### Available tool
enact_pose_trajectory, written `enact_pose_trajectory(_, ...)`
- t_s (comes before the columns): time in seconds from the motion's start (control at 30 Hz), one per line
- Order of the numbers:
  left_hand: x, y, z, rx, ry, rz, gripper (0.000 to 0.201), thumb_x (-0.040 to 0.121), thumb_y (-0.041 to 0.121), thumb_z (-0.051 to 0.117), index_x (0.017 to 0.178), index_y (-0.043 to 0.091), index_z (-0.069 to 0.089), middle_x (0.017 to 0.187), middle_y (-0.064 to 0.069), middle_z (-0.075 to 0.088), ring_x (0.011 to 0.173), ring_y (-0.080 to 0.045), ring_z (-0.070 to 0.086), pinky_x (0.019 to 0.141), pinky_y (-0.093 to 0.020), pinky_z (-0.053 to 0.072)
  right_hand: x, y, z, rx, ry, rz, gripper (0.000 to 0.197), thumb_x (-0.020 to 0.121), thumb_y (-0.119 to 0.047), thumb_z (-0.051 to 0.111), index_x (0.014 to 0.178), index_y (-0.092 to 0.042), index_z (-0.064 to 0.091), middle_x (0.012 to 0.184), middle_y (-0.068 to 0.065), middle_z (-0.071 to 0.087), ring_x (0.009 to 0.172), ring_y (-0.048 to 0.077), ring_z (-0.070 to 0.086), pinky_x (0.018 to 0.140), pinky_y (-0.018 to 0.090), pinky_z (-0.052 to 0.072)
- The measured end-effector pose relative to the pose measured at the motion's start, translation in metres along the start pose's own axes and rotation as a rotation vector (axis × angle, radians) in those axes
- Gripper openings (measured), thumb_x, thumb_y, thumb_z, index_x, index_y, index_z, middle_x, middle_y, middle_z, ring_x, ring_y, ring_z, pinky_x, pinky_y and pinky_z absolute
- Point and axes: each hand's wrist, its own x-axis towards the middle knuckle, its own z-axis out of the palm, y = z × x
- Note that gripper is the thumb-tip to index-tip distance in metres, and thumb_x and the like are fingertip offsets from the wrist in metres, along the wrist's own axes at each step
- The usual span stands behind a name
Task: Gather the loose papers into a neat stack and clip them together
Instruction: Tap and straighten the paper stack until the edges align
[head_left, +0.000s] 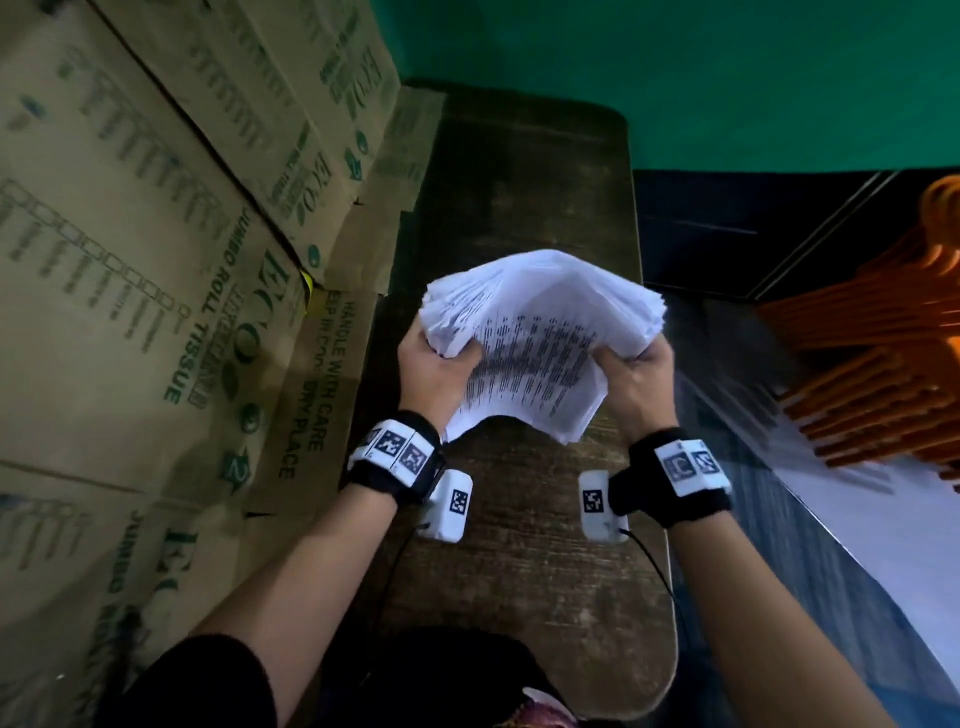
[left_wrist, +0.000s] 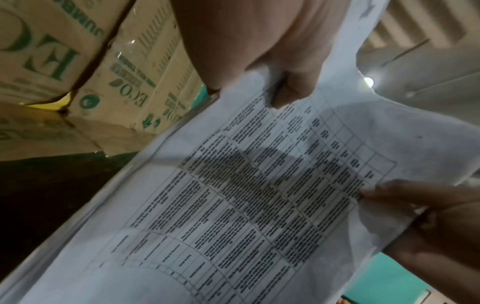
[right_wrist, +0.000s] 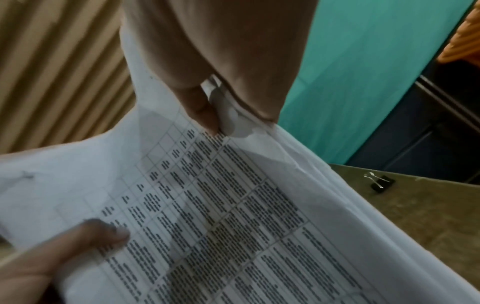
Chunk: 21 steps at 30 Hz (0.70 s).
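Note:
A thick bundle of white printed papers (head_left: 535, 338) is held up above the dark wooden table (head_left: 519, 519), its middle bowed. My left hand (head_left: 436, 364) grips its left edge, thumb on top of the printed sheet. My right hand (head_left: 634, 369) grips the right edge the same way. The left wrist view shows the top sheet's table of text (left_wrist: 259, 195) with my left thumb (left_wrist: 291, 90) on it. In the right wrist view the papers (right_wrist: 207, 205) fill the frame, and a black binder clip (right_wrist: 381, 183) lies on the table beyond them.
Stacked cardboard cartons (head_left: 156, 260) stand along the table's left side. A green wall (head_left: 675, 78) is behind. Orange hangers (head_left: 883, 353) lie to the right on a dark and white surface.

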Motion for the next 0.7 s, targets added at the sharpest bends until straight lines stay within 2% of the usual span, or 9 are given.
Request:
enact_pose_trajectory(0.1,-0.004,-0.001,-0.012,-0.057,-0.014,0.022,0.036,0.074,0.000,0.078,0.104,0.013,0.063,0.102,-0.002,0.072,0.094,-0.013,0.069,0.084,-0.022,0.056,-0.009,-0.001,-0.004,0.024,-0.005,-0.047,0.036,0.078,0.017,0.058,0.112,0.006,0.057,0.108,0.018,0.066,0.096,0.019,0.065,0.076,0.022,0.054)
enact_pose_trajectory(0.23,-0.007,-0.031,-0.025,0.110,-0.112,-0.079,0.045,0.079,0.012,0.073,0.121,0.010,0.057,0.115,-0.002,0.067,0.108,-0.012,0.064,0.094,-0.033,0.053,-0.022,0.029,-0.007,-0.064,-0.155,0.096,0.056,0.064,0.007,0.055,0.120,0.001,0.055,0.115,0.014,0.066,0.104,0.015,0.064,0.083,0.028,0.054)
enact_pose_trajectory(0.33,-0.003,-0.038,-0.035,0.131,-0.184,-0.088,0.056,0.074,0.013,0.065,0.127,0.006,0.052,0.119,-0.004,0.065,0.111,-0.012,0.062,0.097,-0.031,0.051,-0.022,0.037,-0.014,-0.079,-0.140,0.126,0.055,0.061,0.010,0.054,0.115,0.001,0.058,0.106,0.009,0.065,0.087,-0.007,0.063,0.075,0.016,0.050)
enact_pose_trajectory(0.4,-0.001,-0.033,-0.035,0.130,-0.266,-0.086,0.054,0.070,0.006,0.062,0.123,0.005,0.053,0.117,-0.001,0.065,0.110,-0.003,0.061,0.096,-0.024,0.050,-0.022,0.036,-0.010,-0.041,-0.134,0.115,0.050,0.057,0.009,0.053,0.104,-0.007,0.061,0.097,0.004,0.064,0.079,-0.012,0.061,0.071,0.013,0.050)
enact_pose_trajectory(0.47,0.003,-0.033,-0.035,0.140,-0.322,-0.071,0.052,0.067,0.003,0.057,0.119,0.005,0.055,0.112,0.007,0.063,0.106,0.009,0.059,0.091,-0.013,0.047,-0.023,0.036,-0.005,-0.028,-0.164,0.128,0.049,0.057,0.007,0.055,0.096,-0.022,0.061,0.092,-0.002,0.064,0.078,-0.005,0.062,0.072,0.021,0.053)
enact_pose_trajectory(0.53,0.011,-0.036,-0.039,0.126,-0.281,-0.050,0.061,0.060,0.008,0.061,0.120,0.002,0.052,0.116,-0.004,0.062,0.112,-0.006,0.059,0.096,-0.028,0.049,-0.020,0.038,-0.009,-0.010,-0.197,0.147,0.054,0.058,0.007,0.057,0.105,-0.018,0.061,0.097,0.001,0.066,0.088,0.007,0.064,0.074,0.028,0.054)
enact_pose_trajectory(0.6,0.016,-0.039,-0.044,0.098,-0.268,-0.002,0.071,0.056,0.013,0.064,0.123,-0.001,0.047,0.120,-0.018,0.059,0.115,-0.024,0.058,0.097,-0.048,0.048,-0.016,0.040,-0.018,0.006,-0.200,0.146,0.064,0.059,0.008,0.059,0.121,-0.006,0.054,0.108,0.005,0.065,0.098,0.011,0.063,0.078,0.024,0.053)
enact_pose_trajectory(0.63,0.016,-0.039,-0.041,0.086,-0.295,0.004,0.070,0.058,0.012,0.065,0.124,-0.003,0.045,0.120,-0.018,0.059,0.113,-0.023,0.059,0.097,-0.047,0.048,-0.015,0.041,-0.019,0.002,-0.208,0.142,0.066,0.059,0.008,0.060,0.123,-0.005,0.052,0.110,0.005,0.065,0.100,0.010,0.063,0.079,0.024,0.053)
enact_pose_trajectory(0.7,0.010,-0.034,-0.028,0.115,-0.288,-0.008,0.059,0.067,0.006,0.065,0.123,0.001,0.046,0.116,-0.002,0.059,0.104,-0.005,0.058,0.095,-0.028,0.050,-0.016,0.043,-0.011,-0.009,-0.219,0.162,0.061,0.060,0.004,0.062,0.119,-0.011,0.055,0.107,0.001,0.066,0.096,0.009,0.064,0.080,0.030,0.054)
